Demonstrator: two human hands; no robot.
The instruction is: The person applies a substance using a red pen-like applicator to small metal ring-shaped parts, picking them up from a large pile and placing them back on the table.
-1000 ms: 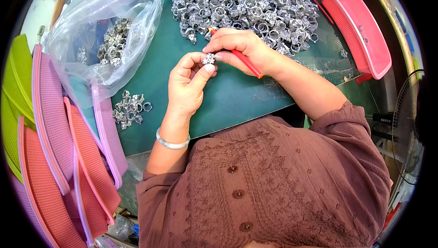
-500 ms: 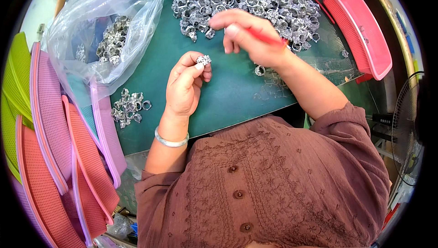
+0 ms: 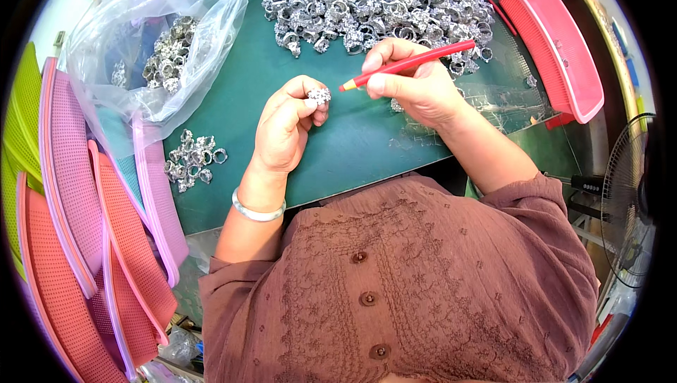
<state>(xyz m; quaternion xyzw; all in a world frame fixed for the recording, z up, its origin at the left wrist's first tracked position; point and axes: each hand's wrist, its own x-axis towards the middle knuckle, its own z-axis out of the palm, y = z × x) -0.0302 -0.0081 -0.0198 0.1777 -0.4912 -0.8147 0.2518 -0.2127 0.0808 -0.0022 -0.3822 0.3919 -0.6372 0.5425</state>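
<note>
The fingers of the left hand (image 3: 281, 133) pinch a sparkly ring (image 3: 319, 95) between the thumb and the first finger. Its stones face up, and its band is hidden. The fingers of the right hand (image 3: 429, 95) are closed around a red pencil (image 3: 448, 50). Its tip points at the ring but does not touch it.

To do this well, I think the pinch should be firm but soft, low on the band, so the stones stay in plain sight. The pencil would work best with a light hold, close to the tip. A hard poke could make the tiny ring slip away.

The ring looks like shiny metal, bumpy on top like a little flower. The pencil is long, straight and smooth, with a pale bit just behind its red tip. A big heap of rings (image 3: 381, 6) looks rough and spiky at the far side of the flat green worktop (image 3: 338, 150). A small pile of rings (image 3: 192, 161) lies to the left, near a thin, crinkly, see-through bag (image 3: 218, 48).
</note>
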